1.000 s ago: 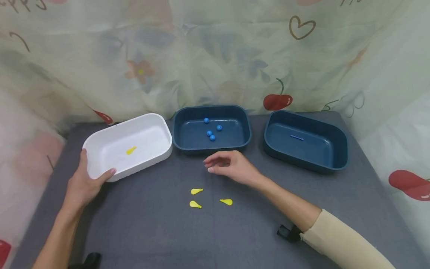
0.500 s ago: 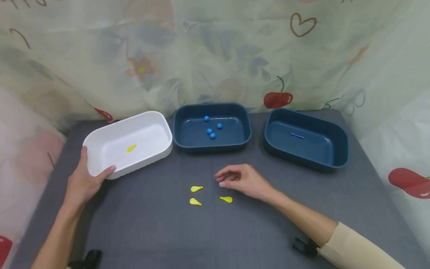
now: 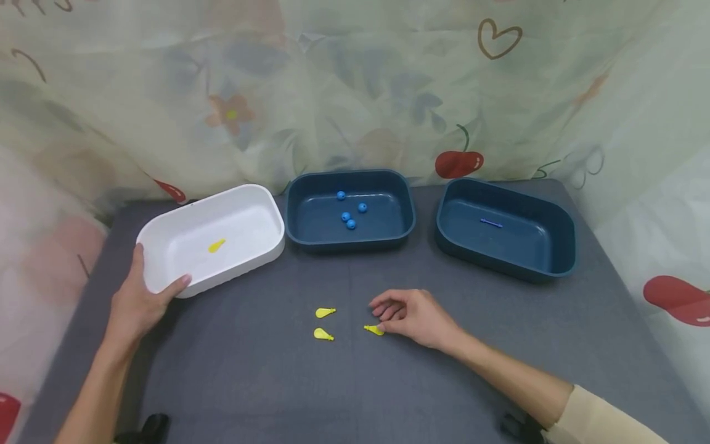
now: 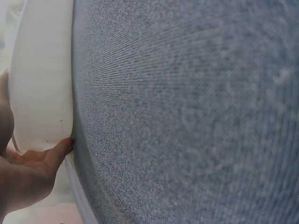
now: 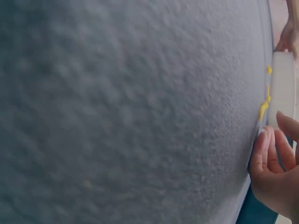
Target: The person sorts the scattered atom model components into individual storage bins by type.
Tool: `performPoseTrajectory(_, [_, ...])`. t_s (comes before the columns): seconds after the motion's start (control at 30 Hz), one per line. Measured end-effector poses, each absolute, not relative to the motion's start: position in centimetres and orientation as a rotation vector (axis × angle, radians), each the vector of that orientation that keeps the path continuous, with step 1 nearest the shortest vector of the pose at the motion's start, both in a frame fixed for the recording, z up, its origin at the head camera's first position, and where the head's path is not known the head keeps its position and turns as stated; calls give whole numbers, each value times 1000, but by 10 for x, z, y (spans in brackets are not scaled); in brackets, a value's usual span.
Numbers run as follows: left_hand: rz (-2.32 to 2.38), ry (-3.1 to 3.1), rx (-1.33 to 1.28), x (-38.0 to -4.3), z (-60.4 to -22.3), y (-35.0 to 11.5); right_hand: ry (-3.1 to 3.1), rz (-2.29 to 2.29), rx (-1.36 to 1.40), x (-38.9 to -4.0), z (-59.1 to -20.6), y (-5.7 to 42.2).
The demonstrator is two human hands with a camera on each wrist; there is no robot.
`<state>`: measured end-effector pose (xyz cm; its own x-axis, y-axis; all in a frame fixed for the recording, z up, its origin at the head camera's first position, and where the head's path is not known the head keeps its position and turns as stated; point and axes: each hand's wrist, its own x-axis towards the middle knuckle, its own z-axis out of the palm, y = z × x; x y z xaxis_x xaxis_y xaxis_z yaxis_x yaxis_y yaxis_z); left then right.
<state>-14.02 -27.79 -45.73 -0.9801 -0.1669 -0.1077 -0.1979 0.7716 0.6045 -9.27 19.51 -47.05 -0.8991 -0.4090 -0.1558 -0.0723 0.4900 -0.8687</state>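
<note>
My left hand [image 3: 135,308] grips the near left corner of a white plastic bin [image 3: 261,262], thumb over the rim and fingers around its end. A small yellow teardrop-shaped piece [image 3: 217,245] lies inside that bin. On the grey cloth, my right hand [image 3: 418,319] reaches a second yellow teardrop piece [image 3: 373,330], and the thumb overlaps its wide end in the head view. The right wrist view has the thumb and fingers of this hand [image 5: 275,172] apart. Left of it lie two more such pieces, an upper one [image 3: 325,312] and a lower one [image 3: 323,334].
A dark blue bin [image 3: 355,245] with several blue beads [image 3: 362,208] stands at the back middle. Another dark blue bin [image 3: 488,265] at the back right holds a small blue-purple rod [image 3: 491,223]. A patterned curtain [image 3: 355,92] hangs behind the table.
My right hand has come down and toward me from beside the middle bin to the rightmost yellow piece on the cloth. The left hand keeps its grip on the white bin.
</note>
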Motion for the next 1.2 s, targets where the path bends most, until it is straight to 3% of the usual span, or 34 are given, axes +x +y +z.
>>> performPoseTrajectory(0.5, [995, 2907, -321, -139, -459, -279, 2723, -1117, -539, -75, -478, 185])
performPoseTrajectory(1.2, [1009, 2901, -333, -139, -459, -277, 2730, -1129, -639, -71, -488, 183])
